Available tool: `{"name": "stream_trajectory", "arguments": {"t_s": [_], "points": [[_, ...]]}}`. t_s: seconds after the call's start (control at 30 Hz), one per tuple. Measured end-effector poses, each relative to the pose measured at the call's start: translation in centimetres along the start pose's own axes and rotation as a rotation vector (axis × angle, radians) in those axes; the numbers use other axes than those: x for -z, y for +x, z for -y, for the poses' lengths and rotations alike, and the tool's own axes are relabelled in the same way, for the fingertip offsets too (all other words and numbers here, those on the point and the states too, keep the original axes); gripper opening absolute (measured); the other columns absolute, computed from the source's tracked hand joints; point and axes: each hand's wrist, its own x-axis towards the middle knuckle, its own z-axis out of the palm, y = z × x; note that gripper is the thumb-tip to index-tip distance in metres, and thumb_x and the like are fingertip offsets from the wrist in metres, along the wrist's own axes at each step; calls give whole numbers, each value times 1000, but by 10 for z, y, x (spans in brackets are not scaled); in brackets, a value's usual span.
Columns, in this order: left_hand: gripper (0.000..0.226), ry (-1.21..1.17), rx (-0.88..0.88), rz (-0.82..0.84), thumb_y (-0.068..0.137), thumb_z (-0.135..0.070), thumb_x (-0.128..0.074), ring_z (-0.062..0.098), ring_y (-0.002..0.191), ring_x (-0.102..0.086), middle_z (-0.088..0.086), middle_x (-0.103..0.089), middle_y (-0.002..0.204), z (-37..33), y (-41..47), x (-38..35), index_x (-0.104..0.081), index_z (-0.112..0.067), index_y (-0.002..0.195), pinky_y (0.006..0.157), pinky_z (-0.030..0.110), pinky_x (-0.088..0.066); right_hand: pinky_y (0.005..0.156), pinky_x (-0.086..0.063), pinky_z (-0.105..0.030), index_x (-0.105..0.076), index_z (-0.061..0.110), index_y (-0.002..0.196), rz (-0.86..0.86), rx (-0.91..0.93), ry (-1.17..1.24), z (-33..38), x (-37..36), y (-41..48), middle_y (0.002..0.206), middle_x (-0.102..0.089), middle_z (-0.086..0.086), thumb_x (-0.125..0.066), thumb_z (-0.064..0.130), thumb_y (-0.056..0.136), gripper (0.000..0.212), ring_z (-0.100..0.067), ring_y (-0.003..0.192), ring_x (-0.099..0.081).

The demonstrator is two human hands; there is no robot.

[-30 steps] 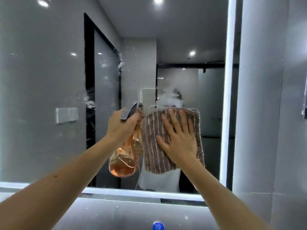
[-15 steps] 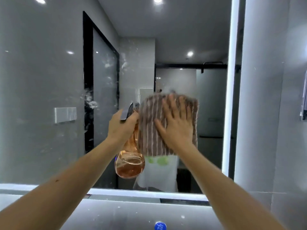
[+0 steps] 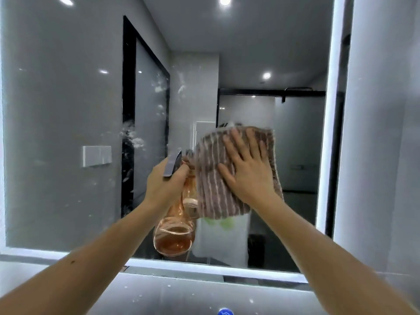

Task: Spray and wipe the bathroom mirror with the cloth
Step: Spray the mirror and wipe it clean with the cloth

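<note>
The bathroom mirror [image 3: 68, 110] fills most of the view, with a lit edge along its bottom and right side. White foam spots [image 3: 134, 137] cling to the glass left of centre. My right hand [image 3: 247, 171] lies flat with spread fingers on a brown striped cloth [image 3: 213, 185], pressing it against the mirror near the middle. My left hand [image 3: 163, 183] grips the neck of a clear orange spray bottle [image 3: 175, 237] just left of the cloth, held close to the glass, its grey trigger head [image 3: 172, 163] sticking up above my fingers.
A grey tiled wall [image 3: 384, 155] runs down the right of the mirror. Below the mirror lies a grey splashed ledge [image 3: 159, 294], with a blue round cap [image 3: 225, 312] at the bottom edge.
My right hand has slid the cloth up the mirror and tilted it a little to the right. The left hand with the bottle has stayed almost in place.
</note>
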Motion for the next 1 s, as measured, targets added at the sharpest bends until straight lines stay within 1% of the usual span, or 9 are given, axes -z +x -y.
{"name": "stream_trajectory", "arguments": {"t_s": [0.1, 0.17, 0.33, 0.5, 0.57, 0.63, 0.83, 0.93, 1.0], "points": [[20, 27, -5, -7, 80, -29, -55, 9, 52, -52, -8, -56, 52, -1, -10, -2, -57, -18, 64, 54, 24, -39, 113, 14, -35, 1, 30, 147, 60, 137, -26, 0, -30, -66, 155, 0, 3, -27, 54, 93, 65, -15, 141, 14], [21, 34, -11, 10, 83, -25, -55, 15, 54, -51, -5, -55, 54, 0, -11, -2, -57, -17, 64, 53, 29, -38, 114, 11, -34, -9, 32, 146, 28, 173, -96, -23, -22, -55, 154, -12, 5, -26, 56, 91, 63, -13, 142, 11], [18, -44, 24, 14, 75, -29, -50, 15, 54, -44, -13, -55, 49, 0, 1, 14, -63, -34, 64, 52, 30, -33, 106, 25, -30, 8, 33, 145, -78, -107, -31, -25, 27, 39, 153, 14, 11, -13, 59, 88, 65, -14, 137, 24], [19, -14, -23, -86, 82, -21, -53, 11, 50, -38, -10, -44, 51, 14, -9, 21, -59, -2, 84, 54, 31, -31, 109, 24, -35, 0, 30, 147, -52, 82, -38, 23, -8, 4, 154, 9, 6, -21, 50, 95, 60, -18, 139, 23], [10, 17, -40, -95, 87, -17, -56, 10, 54, -42, -6, -47, 57, 15, -17, 22, -58, -15, 77, 54, 27, -33, 113, 17, -36, -16, 27, 146, -7, 192, -27, 29, -28, -43, 153, -11, 3, -27, 45, 95, 56, -20, 142, 9], [25, 39, -56, -96, 90, -15, -55, 7, 54, -47, -9, -51, 59, 14, -20, 23, -52, -34, 73, 52, 18, -35, 115, 10, -35, -22, 27, 143, 24, 249, -38, 17, -31, -62, 149, -21, 4, -29, 43, 94, 52, -18, 142, -1], [32, -92, -50, -64, 89, -5, -50, -1, 39, -45, -19, -52, 41, 5, -2, 32, -58, -30, 71, 44, 17, -34, 109, 24, -29, 1, 32, 142, -93, -19, 21, 7, 17, 36, 151, 6, 10, -11, 43, 91, 53, -13, 137, 20], [19, -101, -45, -68, 89, -4, -52, 3, 45, -48, -12, -55, 46, 8, 1, 43, -65, -14, 79, 44, 16, -37, 103, 32, -29, 10, 36, 139, -54, 31, 60, 45, 6, 44, 147, 19, 13, -21, 36, 96, 53, -15, 133, 31], [14, -41, -27, -98, 88, -7, -54, 6, 46, -43, -8, -49, 50, 11, 0, 47, -60, -2, 76, 45, 19, -34, 109, 24, -33, -3, 35, 143, -26, 137, 72, 61, -15, 19, 150, 5, 11, -32, 33, 95, 57, -19, 139, 17]]}}
